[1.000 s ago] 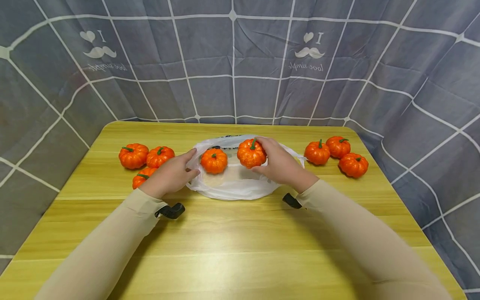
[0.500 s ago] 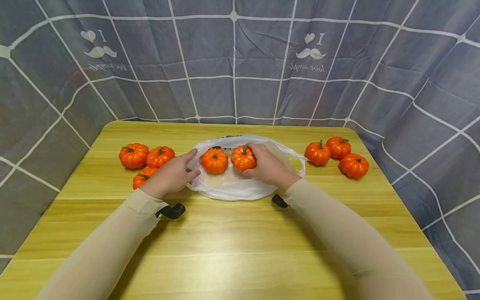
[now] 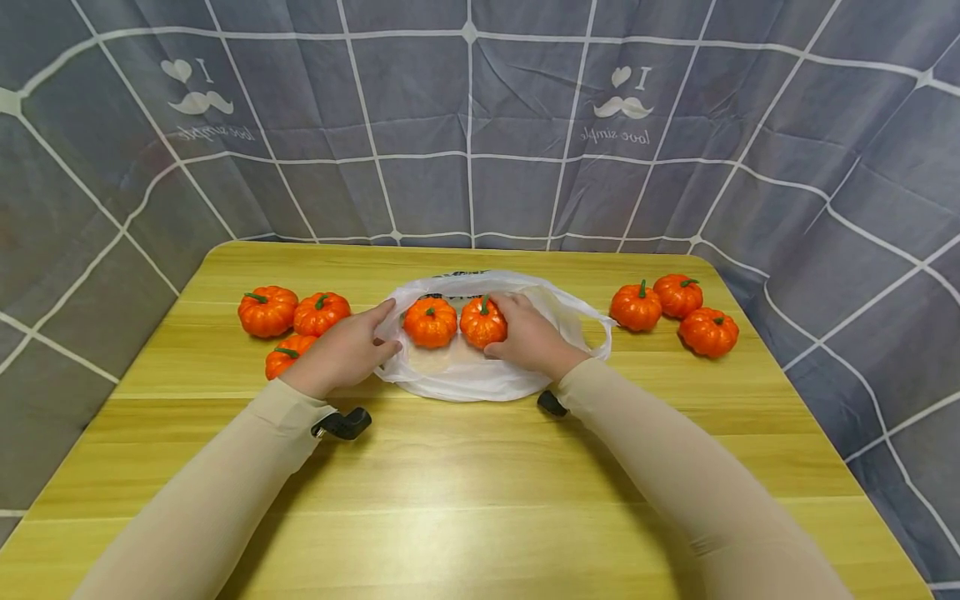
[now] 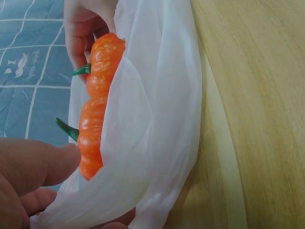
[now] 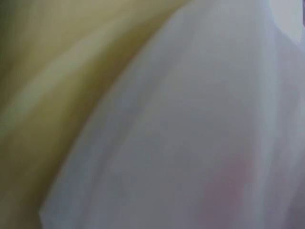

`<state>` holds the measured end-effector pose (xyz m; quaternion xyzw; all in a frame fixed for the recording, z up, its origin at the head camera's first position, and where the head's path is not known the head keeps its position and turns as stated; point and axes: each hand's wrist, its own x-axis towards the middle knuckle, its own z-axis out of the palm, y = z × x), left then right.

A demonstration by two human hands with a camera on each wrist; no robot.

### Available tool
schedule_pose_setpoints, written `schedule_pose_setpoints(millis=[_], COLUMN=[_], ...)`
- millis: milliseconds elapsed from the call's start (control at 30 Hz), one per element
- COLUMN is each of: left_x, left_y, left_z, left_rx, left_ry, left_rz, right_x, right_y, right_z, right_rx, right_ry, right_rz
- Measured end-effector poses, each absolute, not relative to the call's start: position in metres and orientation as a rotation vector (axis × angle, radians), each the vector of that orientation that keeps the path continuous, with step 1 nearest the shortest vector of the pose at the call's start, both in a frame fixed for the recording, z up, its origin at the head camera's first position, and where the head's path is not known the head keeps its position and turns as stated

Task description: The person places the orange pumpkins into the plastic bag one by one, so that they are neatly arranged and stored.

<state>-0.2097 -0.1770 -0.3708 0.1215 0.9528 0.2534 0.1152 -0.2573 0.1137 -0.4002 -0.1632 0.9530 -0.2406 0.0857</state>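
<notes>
A white plastic bag lies with its mouth spread on the wooden table. Two small orange pumpkins sit side by side within it. My right hand reaches into the bag and holds the right pumpkin from its right side, its fingers bent round it in the left wrist view. The left pumpkin is untouched. At the bag's left rim my left hand rests with thumb and forefinger spread apart; its other fingers are partly behind the bag in the left wrist view. Blurred bag plastic fills most of the right wrist view.
Three more pumpkins stand at the table's left, one partly behind my left hand. Another three pumpkins are grouped at the right, close to a bag handle. A grey checked curtain hangs behind and around the table.
My right hand has moved left and down with its pumpkin, which now sits close beside the other pumpkin in the bag. My left hand has stayed where it was.
</notes>
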Motion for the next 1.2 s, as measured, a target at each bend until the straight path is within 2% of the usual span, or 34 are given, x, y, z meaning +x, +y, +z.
schedule_pose_setpoints(millis=[1200], left_x=[-0.2098], left_y=[-0.1751], left_z=[-0.3687], left_rx=[0.338], left_ry=[2.76], left_rz=[0.764], right_x=[-0.2584], right_y=[0.1092], right_z=[-0.4047], right_rx=[-0.491], right_ry=[2.845], right_rz=[-0.767])
